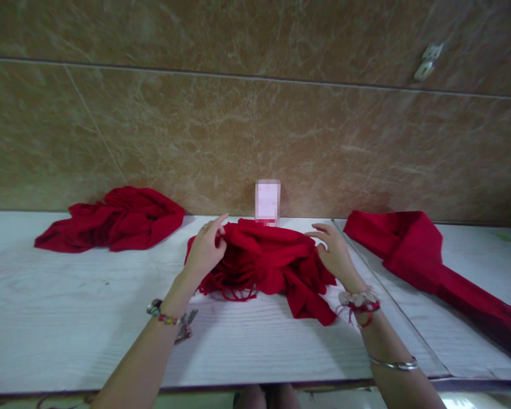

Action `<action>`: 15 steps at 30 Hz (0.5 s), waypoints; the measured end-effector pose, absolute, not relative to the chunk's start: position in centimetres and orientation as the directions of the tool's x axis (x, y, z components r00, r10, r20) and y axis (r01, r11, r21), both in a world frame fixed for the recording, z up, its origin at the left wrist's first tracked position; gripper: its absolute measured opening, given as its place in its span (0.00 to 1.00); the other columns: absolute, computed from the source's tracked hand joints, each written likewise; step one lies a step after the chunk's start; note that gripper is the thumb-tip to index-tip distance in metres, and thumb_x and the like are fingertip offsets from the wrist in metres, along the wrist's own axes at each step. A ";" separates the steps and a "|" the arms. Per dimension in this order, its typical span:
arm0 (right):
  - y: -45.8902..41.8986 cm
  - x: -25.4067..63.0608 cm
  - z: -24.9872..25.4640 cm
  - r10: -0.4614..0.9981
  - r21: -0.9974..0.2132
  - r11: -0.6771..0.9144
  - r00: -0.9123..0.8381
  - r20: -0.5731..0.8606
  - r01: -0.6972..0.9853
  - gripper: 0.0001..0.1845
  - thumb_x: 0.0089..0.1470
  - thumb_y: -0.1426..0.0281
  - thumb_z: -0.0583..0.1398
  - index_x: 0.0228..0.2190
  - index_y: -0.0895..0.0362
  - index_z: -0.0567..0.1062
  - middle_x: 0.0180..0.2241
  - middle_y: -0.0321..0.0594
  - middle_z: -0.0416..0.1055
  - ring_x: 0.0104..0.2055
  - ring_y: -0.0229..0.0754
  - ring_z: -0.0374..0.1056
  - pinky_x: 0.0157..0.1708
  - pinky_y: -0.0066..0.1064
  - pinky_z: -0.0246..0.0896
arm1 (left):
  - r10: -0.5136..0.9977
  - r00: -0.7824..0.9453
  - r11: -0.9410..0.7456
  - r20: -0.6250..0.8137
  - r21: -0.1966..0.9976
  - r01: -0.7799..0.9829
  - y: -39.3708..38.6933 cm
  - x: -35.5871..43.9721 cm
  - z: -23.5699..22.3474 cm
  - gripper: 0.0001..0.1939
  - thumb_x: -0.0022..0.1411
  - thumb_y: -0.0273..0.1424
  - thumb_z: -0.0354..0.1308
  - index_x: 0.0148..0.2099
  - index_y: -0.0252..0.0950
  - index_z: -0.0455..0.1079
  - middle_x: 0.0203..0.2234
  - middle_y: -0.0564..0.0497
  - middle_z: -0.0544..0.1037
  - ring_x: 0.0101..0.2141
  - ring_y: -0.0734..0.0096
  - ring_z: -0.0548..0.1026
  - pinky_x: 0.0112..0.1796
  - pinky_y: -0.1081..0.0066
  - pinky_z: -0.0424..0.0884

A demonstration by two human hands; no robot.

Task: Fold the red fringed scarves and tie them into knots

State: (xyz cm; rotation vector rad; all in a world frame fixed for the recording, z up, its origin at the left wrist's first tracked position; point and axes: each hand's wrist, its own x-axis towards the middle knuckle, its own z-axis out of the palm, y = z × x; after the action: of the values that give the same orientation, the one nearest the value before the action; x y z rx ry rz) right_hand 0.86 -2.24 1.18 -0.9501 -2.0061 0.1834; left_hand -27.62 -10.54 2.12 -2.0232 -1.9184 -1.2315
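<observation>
A crumpled red scarf (268,258) with fringe lies in the middle of the white table (68,318). My left hand (205,248) rests on its left edge, thumb and fingers pinching a fold of the cloth, index finger stretched out. On the scarf's right side sits my right hand (334,251), fingers curled into the fabric. Both wrists wear bead bracelets.
Another bunched red scarf (114,220) lies at the back left. A third red scarf (426,267) stretches long across the right side toward the front edge. A brown marble wall (255,125) rises right behind the table. A small pink blurred object (267,201) stands against it.
</observation>
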 end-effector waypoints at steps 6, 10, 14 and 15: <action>-5.6 -1.2 3.0 0.486 -0.329 0.869 -0.517 0.705 0.369 0.14 0.54 0.70 0.54 0.42 0.51 0.72 0.47 0.44 0.65 0.51 0.45 0.60 0.49 0.43 0.57 | 0.771 0.282 -0.514 0.571 0.296 0.805 -11.8 -25.7 2.9 0.27 0.56 0.26 0.53 0.58 0.41 0.54 0.38 0.52 0.72 0.41 0.67 0.68 0.47 0.62 0.63; -6.1 -2.7 2.1 0.420 -0.283 0.906 -0.593 0.687 0.314 0.08 0.54 0.70 0.55 0.34 0.53 0.75 0.45 0.43 0.66 0.51 0.46 0.59 0.51 0.46 0.56 | 0.772 0.319 -0.508 0.549 0.233 0.829 -11.3 -25.5 2.1 0.30 0.56 0.23 0.54 0.59 0.42 0.52 0.38 0.52 0.73 0.42 0.67 0.68 0.46 0.62 0.63; -6.1 -2.8 2.0 0.450 -0.341 0.892 -0.525 0.722 0.295 0.08 0.54 0.71 0.54 0.28 0.53 0.74 0.41 0.42 0.68 0.48 0.45 0.62 0.47 0.43 0.59 | 0.745 0.343 -0.524 0.572 0.183 0.832 -10.8 -25.6 1.6 0.28 0.56 0.22 0.52 0.58 0.40 0.54 0.33 0.54 0.75 0.38 0.68 0.70 0.42 0.64 0.65; -6.1 -2.6 2.2 0.465 -0.363 0.885 -0.502 0.729 0.293 0.08 0.53 0.71 0.55 0.28 0.53 0.74 0.40 0.42 0.68 0.47 0.45 0.62 0.47 0.42 0.60 | 0.729 0.337 -0.525 0.596 0.171 0.834 -10.8 -25.6 1.6 0.26 0.57 0.22 0.52 0.57 0.40 0.57 0.31 0.54 0.76 0.37 0.68 0.70 0.41 0.65 0.65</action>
State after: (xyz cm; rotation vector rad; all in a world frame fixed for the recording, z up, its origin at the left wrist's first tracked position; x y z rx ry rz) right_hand -2.64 -6.09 2.17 -0.5447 -2.1316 0.2387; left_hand -25.60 -10.84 1.57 -2.4295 -1.4350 -0.9481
